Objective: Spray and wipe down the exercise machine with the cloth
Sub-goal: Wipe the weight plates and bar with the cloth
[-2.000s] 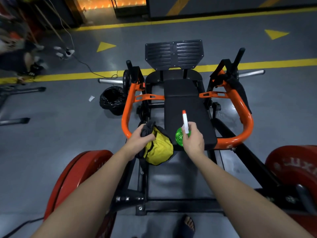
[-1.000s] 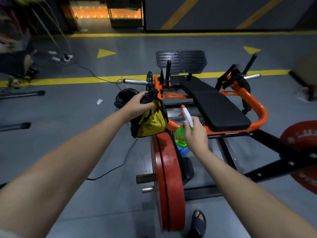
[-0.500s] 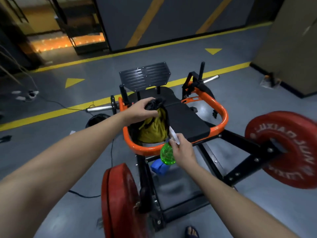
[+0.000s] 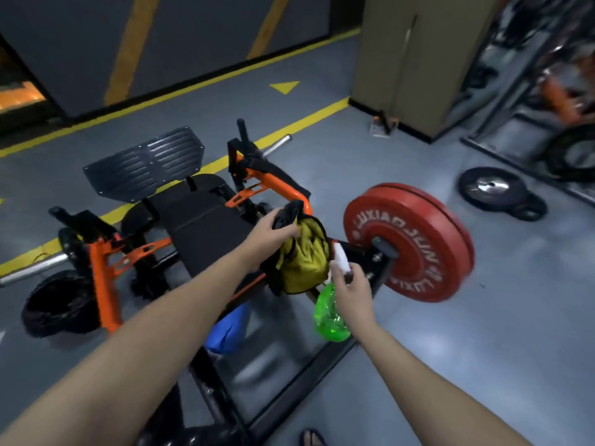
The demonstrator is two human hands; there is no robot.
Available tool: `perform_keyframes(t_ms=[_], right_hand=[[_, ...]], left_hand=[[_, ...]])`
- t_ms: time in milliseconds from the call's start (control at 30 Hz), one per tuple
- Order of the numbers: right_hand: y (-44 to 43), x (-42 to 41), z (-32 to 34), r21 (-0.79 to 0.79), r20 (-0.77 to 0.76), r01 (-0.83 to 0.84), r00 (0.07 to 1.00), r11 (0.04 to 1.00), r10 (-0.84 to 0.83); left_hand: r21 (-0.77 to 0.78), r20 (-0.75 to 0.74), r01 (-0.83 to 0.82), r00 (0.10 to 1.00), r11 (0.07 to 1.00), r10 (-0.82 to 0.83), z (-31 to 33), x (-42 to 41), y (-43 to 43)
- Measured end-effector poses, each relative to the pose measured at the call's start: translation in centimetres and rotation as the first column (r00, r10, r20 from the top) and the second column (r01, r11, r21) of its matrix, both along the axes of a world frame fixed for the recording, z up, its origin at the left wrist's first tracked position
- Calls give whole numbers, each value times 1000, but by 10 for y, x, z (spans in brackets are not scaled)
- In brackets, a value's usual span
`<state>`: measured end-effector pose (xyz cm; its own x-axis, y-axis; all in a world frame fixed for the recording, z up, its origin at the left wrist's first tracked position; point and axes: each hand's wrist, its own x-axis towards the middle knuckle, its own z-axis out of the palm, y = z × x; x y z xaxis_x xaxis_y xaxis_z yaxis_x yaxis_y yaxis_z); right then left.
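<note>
Viewpoint has shifted round to the plate side of the exercise machine. Left hand clutches cloth over orange rail; right hand grips spray bottle beside it. Spraying likely next.

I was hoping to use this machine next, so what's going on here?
A person stands over the machine with cleaning gear. Their left hand grips a bunched yellow-and-black cloth near the orange frame, and the right hand holds a green spray bottle just beside it. The cloth is not on the black pad. Red plates sit loaded on one side.
</note>
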<state>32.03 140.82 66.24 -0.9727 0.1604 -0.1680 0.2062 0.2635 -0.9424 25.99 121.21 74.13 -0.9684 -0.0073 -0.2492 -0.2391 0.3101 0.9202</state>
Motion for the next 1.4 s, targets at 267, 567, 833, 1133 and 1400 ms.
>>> perform_keyframes(t_ms=[267, 567, 833, 1133, 1400], right_hand=[[113, 15, -8, -272, 138, 326, 944, 905, -299], [204, -44, -15, -14, 184, 310, 935, 951, -302], [284, -117, -23, 69, 265, 149, 950, 986, -162], [339, -132, -33, 210, 363, 63, 922, 976, -138], [370, -110, -60, 211, 484, -5, 869, 978, -100]], left_hand=[[306, 180, -93, 983, 947, 38, -47, 9, 145], [299, 287, -252, 944, 920, 165, -62, -25, 240], [313, 275, -460, 881, 831, 384, -49, -78, 313], [298, 276, -554, 829, 777, 486, -69, -96, 325], [296, 273, -504, 859, 811, 434, -86, -96, 342]])
